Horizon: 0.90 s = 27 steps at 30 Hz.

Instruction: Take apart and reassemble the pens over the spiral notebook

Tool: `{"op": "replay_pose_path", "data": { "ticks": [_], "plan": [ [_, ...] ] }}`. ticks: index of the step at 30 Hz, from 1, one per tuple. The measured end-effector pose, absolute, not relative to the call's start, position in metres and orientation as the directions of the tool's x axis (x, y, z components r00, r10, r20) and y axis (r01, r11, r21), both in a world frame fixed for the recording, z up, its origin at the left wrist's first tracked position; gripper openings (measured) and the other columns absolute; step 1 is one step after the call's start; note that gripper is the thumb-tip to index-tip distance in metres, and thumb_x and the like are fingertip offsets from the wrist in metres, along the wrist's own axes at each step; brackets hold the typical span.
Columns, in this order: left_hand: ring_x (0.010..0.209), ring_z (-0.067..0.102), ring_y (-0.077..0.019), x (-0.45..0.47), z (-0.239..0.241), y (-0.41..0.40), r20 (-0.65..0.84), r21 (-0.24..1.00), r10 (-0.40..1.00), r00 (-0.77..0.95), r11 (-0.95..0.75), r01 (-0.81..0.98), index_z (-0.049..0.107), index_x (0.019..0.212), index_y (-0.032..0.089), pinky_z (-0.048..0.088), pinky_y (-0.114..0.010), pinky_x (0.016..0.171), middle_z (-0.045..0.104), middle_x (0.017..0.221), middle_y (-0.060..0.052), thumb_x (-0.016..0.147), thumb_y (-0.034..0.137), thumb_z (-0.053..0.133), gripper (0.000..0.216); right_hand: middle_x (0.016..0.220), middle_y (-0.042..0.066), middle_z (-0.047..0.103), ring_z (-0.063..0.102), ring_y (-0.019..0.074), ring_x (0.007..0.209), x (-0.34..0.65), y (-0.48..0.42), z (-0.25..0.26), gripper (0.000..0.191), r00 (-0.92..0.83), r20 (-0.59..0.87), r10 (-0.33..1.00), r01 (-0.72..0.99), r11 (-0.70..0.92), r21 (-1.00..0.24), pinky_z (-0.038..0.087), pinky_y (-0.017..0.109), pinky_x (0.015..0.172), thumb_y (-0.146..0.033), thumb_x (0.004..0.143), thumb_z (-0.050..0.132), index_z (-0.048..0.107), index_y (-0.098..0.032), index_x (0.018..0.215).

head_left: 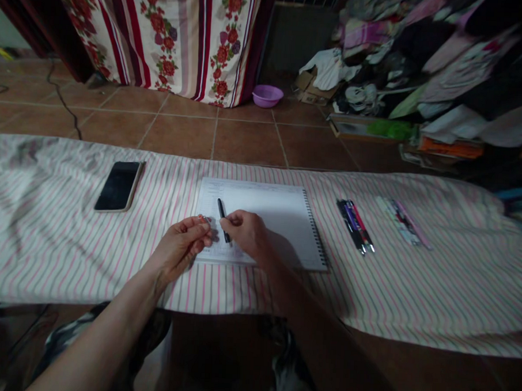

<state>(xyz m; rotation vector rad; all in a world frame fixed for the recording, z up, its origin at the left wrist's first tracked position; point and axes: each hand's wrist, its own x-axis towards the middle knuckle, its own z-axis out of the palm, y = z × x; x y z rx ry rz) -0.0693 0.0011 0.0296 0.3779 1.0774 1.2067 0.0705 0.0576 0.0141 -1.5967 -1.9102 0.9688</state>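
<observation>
A spiral-bound notebook (281,213) lies open on the striped cloth, its coil along the right side. Over its left part, my right hand (247,230) has thumb and forefinger closed on a black pen (221,209), which slants across the page. My left hand (189,237) is by the notebook's left edge, fingertips pinched around a small, shiny, reddish-and-clear thing (203,218) too small to name. The two hands are close together but apart. Shadow from my right arm falls on the lower page.
A phone (119,186) lies to the left on the striped cloth (166,185). Several pens (355,225) lie right of the notebook, with more pale pens (402,222) beyond. Past the far edge are a tiled floor (181,123), a purple basin (267,96), a floral curtain and heaped clothes.
</observation>
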Motion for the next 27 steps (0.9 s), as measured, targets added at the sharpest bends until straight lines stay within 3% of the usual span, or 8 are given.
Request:
{"op": "replay_pose_path", "data": {
  "ticks": [4,8,14,19,23,27],
  "plan": [
    [0.034,0.038,-0.0011,-0.055,0.025,0.006,-0.317,0.891,0.938,-0.143,0.243,-0.384,0.061,0.077,0.012,0.023,-0.011,0.030,0.051,0.050,0.005,0.070,0.018,0.068,0.012,0.062,0.002,0.067,0.062,0.0142,0.059,0.081,0.060,0.010,0.018,-0.154,-0.075,0.985,0.589,0.030,-0.808,0.042,0.021,0.055,-0.031,0.069,0.055,0.064,-0.016,0.068],
    [0.038,0.037,-0.0028,-0.046,0.019,0.009,-0.237,0.964,0.937,-0.256,0.193,-0.184,0.065,0.081,0.013,0.030,-0.015,0.037,0.045,0.046,0.007,0.064,0.026,0.072,0.023,0.062,0.002,0.067,0.061,0.0137,0.057,0.092,0.060,0.005,0.019,-0.113,-0.112,0.987,0.531,-0.035,-0.847,0.043,0.021,0.053,-0.033,0.069,0.056,0.064,-0.016,0.070],
    [0.048,0.045,-0.0058,-0.043,0.019,0.013,-0.088,0.994,0.937,-0.338,0.104,0.030,0.067,0.076,0.015,0.036,-0.019,0.046,0.057,0.060,0.003,0.062,0.026,0.073,0.018,0.061,0.002,0.065,0.059,0.0128,0.056,0.105,0.058,0.005,0.018,-0.101,-0.110,0.989,0.469,-0.051,-0.882,0.044,0.021,0.053,-0.033,0.070,0.056,0.062,-0.016,0.068],
    [0.051,0.047,-0.0076,-0.039,0.023,0.014,-0.053,0.997,0.935,-0.349,0.067,0.026,0.069,0.074,0.015,0.039,-0.021,0.050,0.063,0.068,0.000,0.059,0.024,0.075,0.019,0.059,0.002,0.063,0.059,0.0128,0.056,0.111,0.053,0.004,0.018,-0.113,-0.090,0.989,0.438,-0.032,-0.899,0.044,0.021,0.053,-0.032,0.071,0.056,0.061,-0.015,0.067],
    [0.048,0.045,-0.0070,-0.040,0.021,0.015,-0.166,0.986,0.926,-0.340,0.163,-0.035,0.068,0.074,0.014,0.034,-0.019,0.046,0.056,0.056,0.003,0.060,0.027,0.075,0.020,0.058,0.001,0.063,0.059,0.0125,0.056,0.110,0.052,0.003,0.018,-0.120,-0.063,0.991,0.452,-0.002,-0.892,0.043,0.020,0.053,-0.032,0.072,0.055,0.061,-0.016,0.066],
    [0.045,0.045,-0.0056,-0.043,0.020,0.017,-0.231,0.972,0.936,-0.265,0.208,-0.113,0.067,0.074,0.015,0.030,-0.018,0.041,0.058,0.057,0.002,0.062,0.030,0.074,0.020,0.059,0.001,0.063,0.059,0.0123,0.055,0.108,0.053,0.003,0.019,-0.113,-0.034,0.993,0.457,0.022,-0.889,0.043,0.020,0.053,-0.034,0.073,0.054,0.061,-0.016,0.068]
  ]
}}
